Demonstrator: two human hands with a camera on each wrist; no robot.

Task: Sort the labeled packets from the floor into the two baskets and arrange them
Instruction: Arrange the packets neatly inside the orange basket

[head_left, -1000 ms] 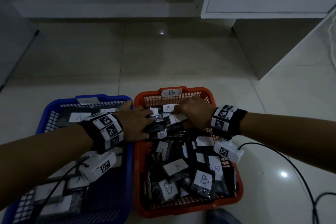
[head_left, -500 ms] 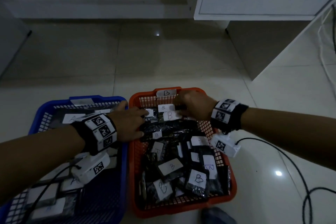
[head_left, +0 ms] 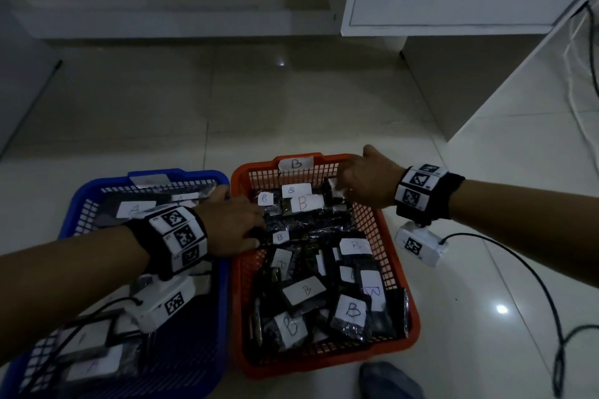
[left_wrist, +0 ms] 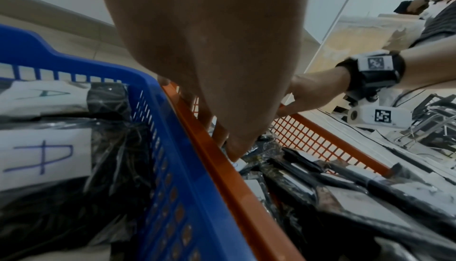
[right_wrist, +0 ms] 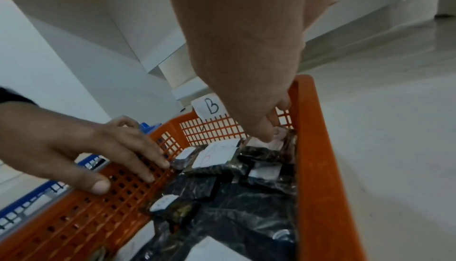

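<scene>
No packets show on the floor (head_left: 291, 113), so sorting looks done; arranging remains, the left hand (head_left: 233, 223) spread on packets (head_left: 303, 202) at the orange basket (head_left: 402, 272)'s far left edge, the right hand (head_left: 369, 181) pinching one at its far right corner, beside the blue basket (head_left: 223, 301).

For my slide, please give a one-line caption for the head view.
Both hands reach into the orange basket to arrange B packets, beside the blue basket of A packets.

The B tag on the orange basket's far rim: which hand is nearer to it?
Right. The right hand is at the far right corner beside the B tag; the left hand lies lower, over the basket's left wall.
</scene>
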